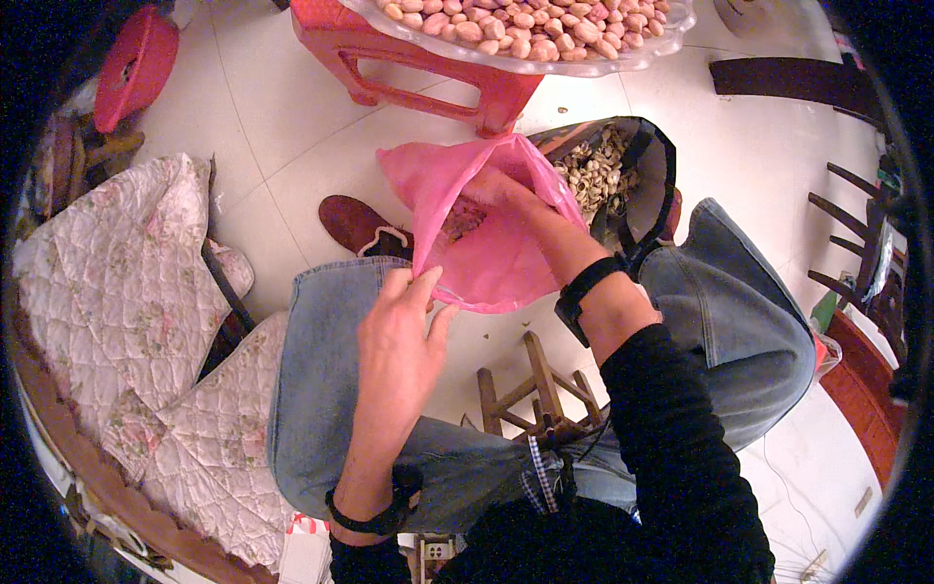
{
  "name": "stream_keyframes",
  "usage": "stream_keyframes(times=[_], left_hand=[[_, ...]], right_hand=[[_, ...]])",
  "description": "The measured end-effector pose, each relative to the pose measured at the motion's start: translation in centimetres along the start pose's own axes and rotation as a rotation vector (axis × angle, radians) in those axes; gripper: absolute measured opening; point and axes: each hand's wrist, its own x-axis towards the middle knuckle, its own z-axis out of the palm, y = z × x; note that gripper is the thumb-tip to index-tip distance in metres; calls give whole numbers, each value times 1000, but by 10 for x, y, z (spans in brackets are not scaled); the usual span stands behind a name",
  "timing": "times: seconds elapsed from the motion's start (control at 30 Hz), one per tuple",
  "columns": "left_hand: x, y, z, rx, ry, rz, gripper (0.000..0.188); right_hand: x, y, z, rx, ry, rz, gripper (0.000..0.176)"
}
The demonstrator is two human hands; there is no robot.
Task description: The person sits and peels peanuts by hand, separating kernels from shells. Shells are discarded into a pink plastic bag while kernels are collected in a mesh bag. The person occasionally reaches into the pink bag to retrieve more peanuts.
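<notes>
A pink plastic bag (503, 271) hangs with its mouth wide between my knees. My left hand (400, 332) pinches the near left part of its rim between thumb and fingers. Deep inside the mouth is my right hand (498, 190), its fingertips mostly hidden, so what it holds cannot be seen. Small dark reddish pieces (462, 220) lie at the bag's bottom, to the left of that hand. Just beyond, a dark open bag (662, 164) contains empty peanut shells (592, 177). Shelled peanuts (525, 28) fill a clear scalloped plastic dish (584, 71) ahead of me.
The dish rests on a red plastic stool (503, 91). A floral quilted cover (124, 285) spreads at the left, with a red basin (139, 69) farther off. Wooden stool legs (540, 372) show beneath me. Dark wooden furniture (788, 80) stands at right.
</notes>
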Motion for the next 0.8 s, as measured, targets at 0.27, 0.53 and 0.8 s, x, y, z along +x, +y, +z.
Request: stream_keyframes(times=[0.27,0.53,0.8], left_hand=[[3,-1,2,-38,4,-26,42],[4,-3,1,18,-5,-36,39],[2,-5,3,-61,50,-8,42]], right_hand=[[-19,31,56,-60,40,-54,38],[-23,34,56,10,48,-48,35],[-44,-1,27,294,16,139,32]])
